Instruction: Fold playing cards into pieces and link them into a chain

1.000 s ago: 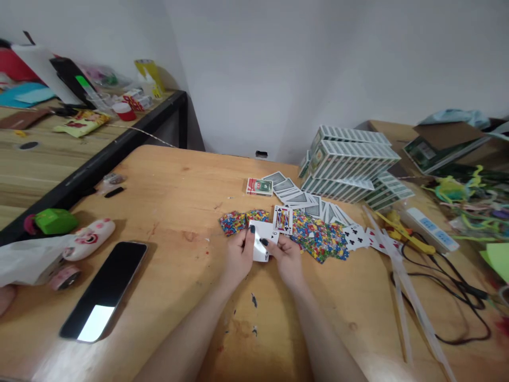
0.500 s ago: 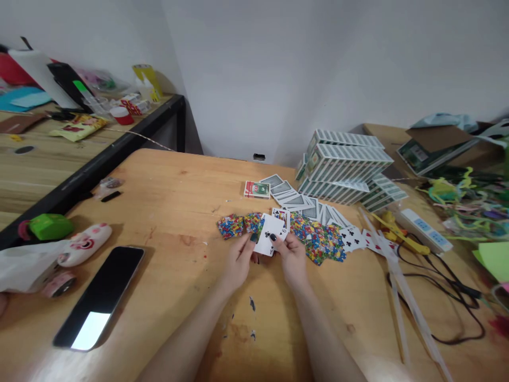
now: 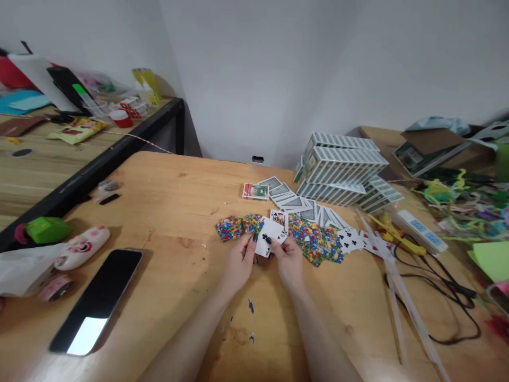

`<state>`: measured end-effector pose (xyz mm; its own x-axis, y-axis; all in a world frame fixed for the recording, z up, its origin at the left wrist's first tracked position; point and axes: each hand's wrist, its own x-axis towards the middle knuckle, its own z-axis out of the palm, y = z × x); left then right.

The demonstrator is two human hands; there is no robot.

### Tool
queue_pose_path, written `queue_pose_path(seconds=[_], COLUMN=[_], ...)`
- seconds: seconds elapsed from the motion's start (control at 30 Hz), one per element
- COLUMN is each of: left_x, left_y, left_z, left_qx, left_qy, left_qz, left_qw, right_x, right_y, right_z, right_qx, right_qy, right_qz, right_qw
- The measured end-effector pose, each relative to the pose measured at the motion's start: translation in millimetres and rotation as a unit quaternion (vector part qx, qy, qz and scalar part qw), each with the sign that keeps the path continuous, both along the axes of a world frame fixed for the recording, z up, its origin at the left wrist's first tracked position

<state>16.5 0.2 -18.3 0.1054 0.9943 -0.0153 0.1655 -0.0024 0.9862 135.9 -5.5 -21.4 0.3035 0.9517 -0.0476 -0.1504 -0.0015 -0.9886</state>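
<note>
Both hands meet over the wooden table around a few playing cards. My left hand pinches the left edge of the front card, an ace of clubs. My right hand grips the right side, its dark-nailed thumb on the card faces; a nine peeks out behind the ace. Just beyond lies a face card. Colourful patterned cards spread in a row behind and right of my hands. Further back, grey-backed cards fan out beside a red and green card box.
Striped card boxes are stacked at the back right. A phone and a green object lie on the left. On the right are a power strip, a yellow tool, black cable and clear strips.
The front card has tilted clockwise and more of the nine's corner shows on the right. The whole view has shifted slightly.
</note>
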Motion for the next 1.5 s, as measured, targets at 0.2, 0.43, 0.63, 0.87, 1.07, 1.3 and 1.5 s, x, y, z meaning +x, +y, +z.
queue_pose_path(seconds=[0.2,0.43,0.63,0.87,1.07,1.3,1.5], left_x=[-10,-37,-36,-26,-22,-20,-20], left_y=[8,16,14,15,11,11,13], left_z=[3.4,17.5,16.2,12.7,10.3,9.1,10.3], left_qx=[-0.003,0.058,0.079,0.017,0.071,0.033,0.01], left_qy=[0.056,0.199,0.182,0.066,0.122,0.086,0.056], left_qz=[-0.004,-0.137,-0.121,-0.058,-0.094,-0.097,-0.094], left_qw=[0.998,0.969,0.973,0.996,0.986,0.991,0.994], right_x=[-5,4,3,5,5,2,4], right_y=[-3,-5,-5,-5,-3,-5,-7], right_z=[2.5,6.6,-0.5,5.7,10.4,10.0,8.1], right_qx=[-0.013,0.06,-0.02,-0.066,-0.071,-0.08,-0.085], right_qy=[-0.02,-0.012,-0.075,-0.034,-0.028,-0.042,-0.065], right_qz=[0.048,0.079,0.075,0.168,0.227,0.164,0.128], right_qw=[0.999,0.995,0.994,0.983,0.971,0.982,0.986])
